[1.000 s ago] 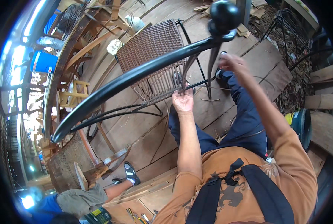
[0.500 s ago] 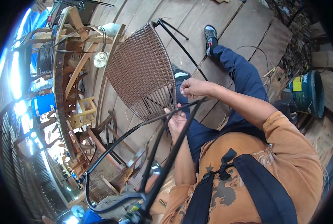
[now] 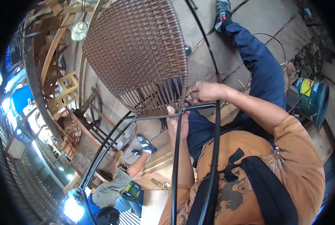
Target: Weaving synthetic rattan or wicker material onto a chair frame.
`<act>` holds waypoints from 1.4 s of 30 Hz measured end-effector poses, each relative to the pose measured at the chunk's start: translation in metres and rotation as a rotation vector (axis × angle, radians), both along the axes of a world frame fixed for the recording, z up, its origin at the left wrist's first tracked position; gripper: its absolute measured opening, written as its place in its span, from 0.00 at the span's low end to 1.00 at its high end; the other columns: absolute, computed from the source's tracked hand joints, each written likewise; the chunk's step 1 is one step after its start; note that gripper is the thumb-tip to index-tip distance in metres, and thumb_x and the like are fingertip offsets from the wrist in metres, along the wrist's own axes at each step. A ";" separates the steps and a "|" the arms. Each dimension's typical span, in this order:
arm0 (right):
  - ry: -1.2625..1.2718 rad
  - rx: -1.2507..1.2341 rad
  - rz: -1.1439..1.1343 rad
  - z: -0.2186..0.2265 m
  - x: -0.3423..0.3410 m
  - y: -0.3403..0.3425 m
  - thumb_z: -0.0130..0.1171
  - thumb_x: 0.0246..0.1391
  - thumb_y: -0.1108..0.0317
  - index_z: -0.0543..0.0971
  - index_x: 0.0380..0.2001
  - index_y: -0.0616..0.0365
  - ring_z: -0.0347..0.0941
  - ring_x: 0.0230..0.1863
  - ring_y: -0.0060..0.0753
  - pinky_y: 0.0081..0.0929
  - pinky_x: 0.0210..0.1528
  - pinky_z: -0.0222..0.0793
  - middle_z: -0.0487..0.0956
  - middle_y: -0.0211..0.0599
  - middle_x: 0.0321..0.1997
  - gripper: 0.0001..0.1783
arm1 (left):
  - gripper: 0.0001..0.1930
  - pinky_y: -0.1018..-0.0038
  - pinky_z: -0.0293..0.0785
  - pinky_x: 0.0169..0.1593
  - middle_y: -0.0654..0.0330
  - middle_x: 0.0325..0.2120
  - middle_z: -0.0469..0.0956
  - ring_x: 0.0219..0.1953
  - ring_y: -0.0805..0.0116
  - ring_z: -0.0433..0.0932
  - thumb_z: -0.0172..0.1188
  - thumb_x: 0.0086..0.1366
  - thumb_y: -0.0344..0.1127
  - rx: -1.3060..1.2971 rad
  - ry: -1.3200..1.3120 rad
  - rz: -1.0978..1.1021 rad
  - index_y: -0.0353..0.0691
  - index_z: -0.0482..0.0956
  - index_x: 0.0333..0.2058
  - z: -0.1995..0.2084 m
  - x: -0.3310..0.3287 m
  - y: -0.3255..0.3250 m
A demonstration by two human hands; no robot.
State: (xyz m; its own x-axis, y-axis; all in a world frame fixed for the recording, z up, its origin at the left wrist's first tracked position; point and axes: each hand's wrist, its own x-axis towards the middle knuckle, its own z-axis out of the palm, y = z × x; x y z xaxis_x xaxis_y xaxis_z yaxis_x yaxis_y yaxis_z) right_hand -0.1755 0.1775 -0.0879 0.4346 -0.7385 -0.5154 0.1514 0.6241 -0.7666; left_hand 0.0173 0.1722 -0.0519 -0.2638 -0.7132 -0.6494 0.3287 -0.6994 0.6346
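Note:
A chair with a black metal frame [image 3: 177, 150] stands tilted in front of me, its brown woven wicker panel [image 3: 137, 48] facing up. Close weave covers most of the panel; at the near end, bare lengthwise strands [image 3: 152, 97] run to the frame bar. My left hand [image 3: 178, 127] grips the chair at the corner of that bar from below, its thumb showing beside the strands. Just above it, my right hand [image 3: 205, 92] has its fingers pinched together at the panel's right edge. Whatever lies between those fingertips is too small to make out.
At left are wooden frames and a small yellow wooden stool [image 3: 64, 92]. Another person [image 3: 113, 187] sits at lower left beside a dark green container [image 3: 132, 190]. A dark green bucket [image 3: 312, 101] stands at right. My outstretched leg [image 3: 257, 60] lies beyond the chair.
The chair appears larger and closer, and its frame legs have swung in view. My right hand has come down from above the edge to the panel's corner; my left hand keeps its hold.

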 end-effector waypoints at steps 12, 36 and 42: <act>0.337 -0.459 -0.036 -0.019 0.018 -0.015 0.47 0.53 0.71 0.77 0.35 0.55 0.73 0.34 0.51 0.38 0.35 0.69 0.75 0.52 0.30 0.09 | 0.22 0.71 0.74 0.36 0.57 0.38 0.74 0.36 0.61 0.76 0.57 0.58 0.45 0.014 -0.050 0.091 0.36 0.69 0.45 0.004 -0.001 0.003; 0.351 -0.735 0.177 0.018 -0.023 -0.004 0.51 0.47 0.68 0.71 0.23 0.60 0.70 0.27 0.54 0.43 0.28 0.65 0.72 0.50 0.20 0.06 | 0.17 0.72 0.71 0.41 0.59 0.34 0.75 0.35 0.67 0.75 0.54 0.60 0.46 -0.121 -0.224 0.102 0.38 0.72 0.38 -0.003 -0.012 0.010; 0.461 -0.697 0.191 0.036 -0.034 0.002 0.52 0.45 0.70 0.69 0.23 0.60 0.69 0.23 0.51 0.41 0.24 0.63 0.70 0.47 0.17 0.06 | 0.24 0.69 0.69 0.44 0.59 0.38 0.75 0.38 0.66 0.73 0.58 0.56 0.50 -0.051 -0.040 0.157 0.39 0.69 0.46 0.006 -0.028 0.003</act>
